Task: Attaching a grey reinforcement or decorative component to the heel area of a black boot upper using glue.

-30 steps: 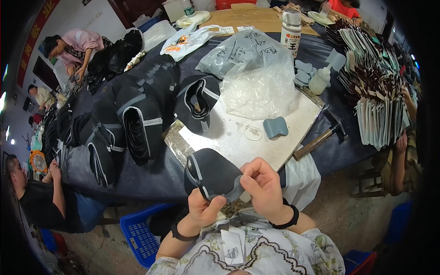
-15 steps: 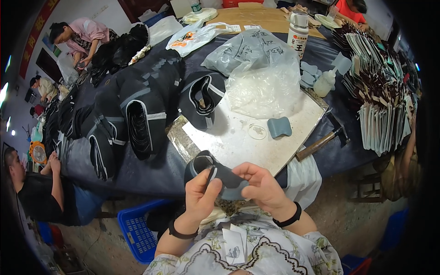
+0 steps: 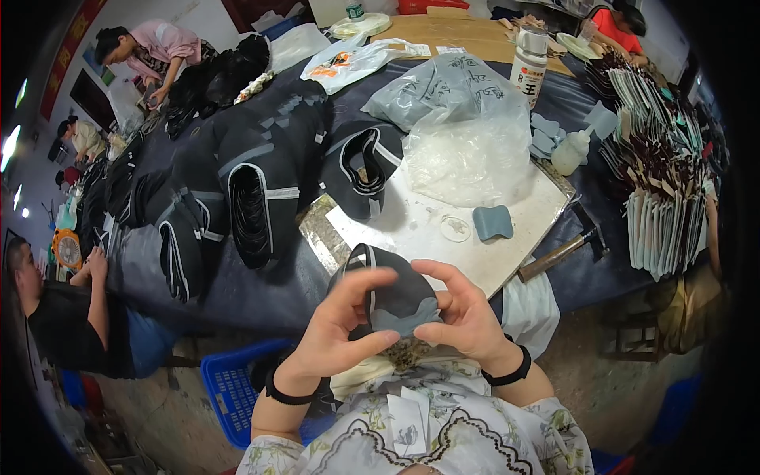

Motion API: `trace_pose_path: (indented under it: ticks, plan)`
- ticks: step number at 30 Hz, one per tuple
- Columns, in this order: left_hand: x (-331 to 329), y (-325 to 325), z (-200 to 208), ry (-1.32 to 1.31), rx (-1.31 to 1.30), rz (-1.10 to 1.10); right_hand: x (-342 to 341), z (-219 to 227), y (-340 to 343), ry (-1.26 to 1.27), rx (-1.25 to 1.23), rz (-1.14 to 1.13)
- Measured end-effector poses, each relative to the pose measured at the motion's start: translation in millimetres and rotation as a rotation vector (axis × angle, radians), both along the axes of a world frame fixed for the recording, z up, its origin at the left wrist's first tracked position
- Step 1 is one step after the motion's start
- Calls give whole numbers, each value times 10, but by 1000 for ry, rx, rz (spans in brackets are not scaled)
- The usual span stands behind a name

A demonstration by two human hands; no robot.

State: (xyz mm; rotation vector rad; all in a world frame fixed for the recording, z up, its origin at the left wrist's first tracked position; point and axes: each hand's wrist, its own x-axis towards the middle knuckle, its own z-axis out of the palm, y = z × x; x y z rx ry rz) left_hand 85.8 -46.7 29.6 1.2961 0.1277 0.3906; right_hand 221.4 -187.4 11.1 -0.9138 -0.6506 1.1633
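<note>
Close to my body, at the table's near edge, I hold a black shoe upper (image 3: 400, 286) with a grey heel piece (image 3: 408, 318) along its lower edge. My left hand (image 3: 336, 328) curves round its left side, index finger raised and slightly blurred, thumb at the grey edge. My right hand (image 3: 463, 317) pinches the right side, thumb in front and the other fingers partly hidden behind. Just beyond lies a white board (image 3: 443, 257) bearing a loose grey curved piece (image 3: 492, 223) and a clear ring (image 3: 455, 229). Another black upper (image 3: 360, 170) with pale edging rests on the board's far left corner.
Nested black uppers (image 3: 257, 214) fill the table's left side. Plastic bags (image 3: 467, 158), a squeeze bottle (image 3: 570, 153) and a flask (image 3: 529, 67) stand beyond the board. A hammer (image 3: 558, 257) lies right, before stacked pieces (image 3: 665, 214). A blue basket (image 3: 229, 396) sits below; co-workers sit around.
My left hand has shifted its hold from a pinch on the upper's edge to a wider curve round the side. The upper has turned so its grey part faces me.
</note>
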Motion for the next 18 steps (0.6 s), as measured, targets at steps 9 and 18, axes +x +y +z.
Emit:
trace_pose_path:
  ticks: [9, 18]
  plan:
    - [30, -17, -113, 65, 164, -20, 17, -29, 71, -120, 17, 35]
    - [44, -44, -253, -29, 19, -37, -65, -39, 124, 140, -19, -136]
